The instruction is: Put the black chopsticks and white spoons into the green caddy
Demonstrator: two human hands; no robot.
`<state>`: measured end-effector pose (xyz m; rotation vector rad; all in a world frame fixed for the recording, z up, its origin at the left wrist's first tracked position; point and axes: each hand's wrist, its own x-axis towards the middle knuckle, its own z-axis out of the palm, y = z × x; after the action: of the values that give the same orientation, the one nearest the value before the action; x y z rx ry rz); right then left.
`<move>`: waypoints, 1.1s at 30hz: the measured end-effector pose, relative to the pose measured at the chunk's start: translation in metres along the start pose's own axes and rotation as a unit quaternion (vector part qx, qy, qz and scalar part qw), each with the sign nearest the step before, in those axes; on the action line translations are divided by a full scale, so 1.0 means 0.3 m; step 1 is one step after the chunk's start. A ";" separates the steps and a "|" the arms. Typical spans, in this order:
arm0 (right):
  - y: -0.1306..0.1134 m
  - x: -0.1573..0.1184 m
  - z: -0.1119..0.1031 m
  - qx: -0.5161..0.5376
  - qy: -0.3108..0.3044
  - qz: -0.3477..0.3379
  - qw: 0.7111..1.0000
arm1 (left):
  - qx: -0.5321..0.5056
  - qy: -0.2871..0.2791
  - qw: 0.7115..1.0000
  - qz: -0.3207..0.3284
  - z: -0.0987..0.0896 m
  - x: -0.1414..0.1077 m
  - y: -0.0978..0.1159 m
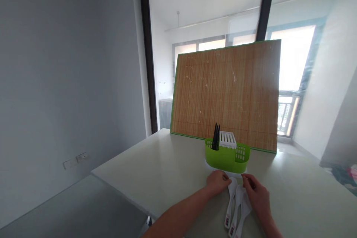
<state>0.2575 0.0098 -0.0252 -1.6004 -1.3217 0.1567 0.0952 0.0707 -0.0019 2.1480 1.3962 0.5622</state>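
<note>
Several white plastic spoons [231, 202] lie fanned on the table, bowls away from me and labelled handles towards me. My left hand [219, 181] is closed, its fingertips at the bowl edge of the leftmost spoon. On the other side my right hand [255, 191] is closed in a pinch beside the rightmost spoon's bowl; anything between its fingertips is too small to make out. Just beyond both hands stands a green utensil holder [224, 159] on a white base, with a white slotted piece [227, 139] on top and black chopsticks [215, 137] upright in its left compartment.
The pale table [156, 167] has its left edge running down towards me. Behind the holder, a large bamboo mat board [228, 96] with green edging leans near a dark-framed glass partition [148, 55]. A grey wall [64, 70] is at left, with patterned cloth [341, 176] at far right.
</note>
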 end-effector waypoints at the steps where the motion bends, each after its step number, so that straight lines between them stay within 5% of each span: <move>1: 0.005 0.001 0.004 -0.004 -0.004 0.000 1.000 | -0.001 -0.002 1.000 -0.001 0.002 0.007 -0.001; 8: 0.000 -0.002 0.000 -0.029 0.002 -0.003 1.000 | -0.010 0.008 1.000 -0.006 0.003 0.018 -0.032; 13: 0.001 -0.002 0.000 -0.042 -0.005 -0.004 0.999 | -0.027 0.039 0.999 0.005 -0.057 0.001 -0.053; 19: 0.000 -0.001 0.001 -0.050 0.005 -0.003 0.999 | -0.044 0.146 0.985 0.079 -0.318 -0.020 -0.009; 23: -0.004 -0.002 -0.001 -0.056 0.004 0.002 0.998 | -0.074 0.310 0.932 0.171 -0.559 -0.001 0.079; 26: -0.006 -0.003 -0.003 -0.062 -0.003 0.005 0.998 | -0.075 0.385 0.900 0.189 -0.680 0.044 0.137; 29: -0.008 -0.003 -0.005 -0.059 -0.001 0.000 0.998 | -0.019 0.387 0.908 0.157 -0.712 0.108 0.164; 33: -0.008 -0.004 -0.005 -0.055 0.012 -0.006 0.998 | 0.075 0.329 0.937 0.087 -0.651 0.186 0.153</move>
<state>0.2565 0.0077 -0.0232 -1.6813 -1.3410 0.0577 0.0334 0.1442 0.1829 2.3260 1.6200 1.3820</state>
